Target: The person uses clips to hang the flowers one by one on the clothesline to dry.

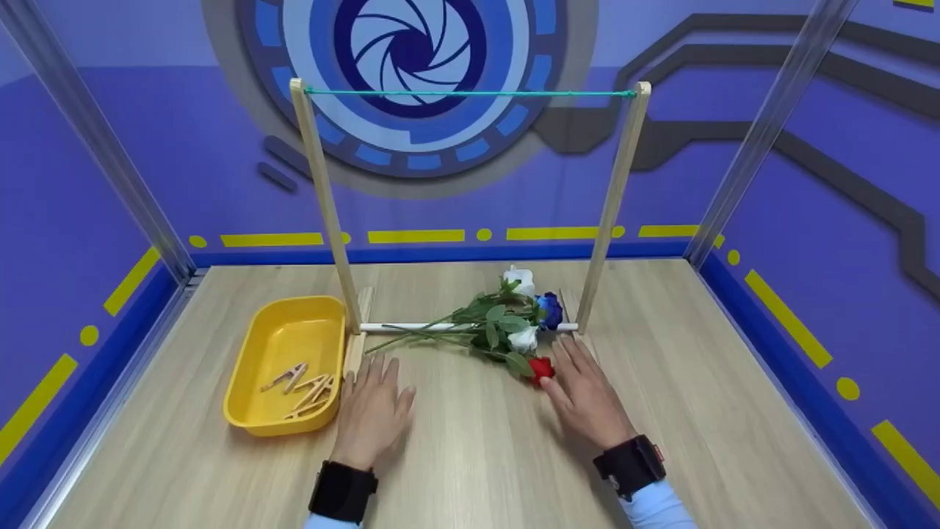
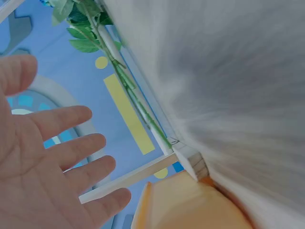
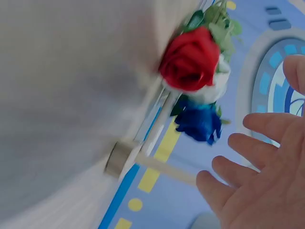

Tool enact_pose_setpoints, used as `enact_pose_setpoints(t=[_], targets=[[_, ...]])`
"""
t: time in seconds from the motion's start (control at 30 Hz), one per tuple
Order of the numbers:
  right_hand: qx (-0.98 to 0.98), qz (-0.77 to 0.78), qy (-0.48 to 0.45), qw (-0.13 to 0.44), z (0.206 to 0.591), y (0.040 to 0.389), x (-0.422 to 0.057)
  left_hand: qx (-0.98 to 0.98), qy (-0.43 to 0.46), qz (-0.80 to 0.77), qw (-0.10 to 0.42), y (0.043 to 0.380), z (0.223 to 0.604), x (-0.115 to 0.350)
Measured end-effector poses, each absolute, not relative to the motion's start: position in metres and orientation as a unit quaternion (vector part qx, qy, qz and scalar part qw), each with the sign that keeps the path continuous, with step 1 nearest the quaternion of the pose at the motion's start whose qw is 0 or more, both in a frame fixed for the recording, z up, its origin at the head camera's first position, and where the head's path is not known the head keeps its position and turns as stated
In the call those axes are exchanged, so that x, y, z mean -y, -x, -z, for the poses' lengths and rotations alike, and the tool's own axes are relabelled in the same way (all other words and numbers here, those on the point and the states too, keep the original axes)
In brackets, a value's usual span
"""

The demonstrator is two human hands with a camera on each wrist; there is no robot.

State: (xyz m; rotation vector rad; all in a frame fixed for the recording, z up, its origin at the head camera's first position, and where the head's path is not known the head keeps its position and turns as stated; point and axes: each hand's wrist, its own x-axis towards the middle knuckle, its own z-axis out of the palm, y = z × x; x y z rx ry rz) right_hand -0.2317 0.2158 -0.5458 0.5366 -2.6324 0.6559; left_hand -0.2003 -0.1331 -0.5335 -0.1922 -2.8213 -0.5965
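Note:
My left hand, fingers straight and holding nothing, is over the table right beside a yellow tray. Several wooden clothespins lie inside the tray. With extended fingers, my right hand is close beside a red rose, the thumb near its petals. That rose belongs to a loose bunch with a blue rose and two white roses, one at the back. Their green stems point left across the white rod. In the right wrist view the red rose appears large beyond the fingertips.
Around the flowers stands a wooden frame with a left post and a right post. A green string is stretched between the post tops. Blue-purple printed walls enclose the back and sides of the wooden table.

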Motion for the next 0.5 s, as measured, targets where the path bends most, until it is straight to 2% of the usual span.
enact_pose_setpoints(t=[0.17, 0.5], targets=[[0.918, -0.252, -0.229, 0.204, 0.54, 0.235, -0.195, 0.962, 0.07, 0.218, 0.146, 0.201, 0.528, 0.134], [0.89, -0.292, -0.301, 0.177, 0.531, 0.256, -0.148, 0.954, 0.076, 0.23, 0.175, 0.197, 0.518, 0.141]])
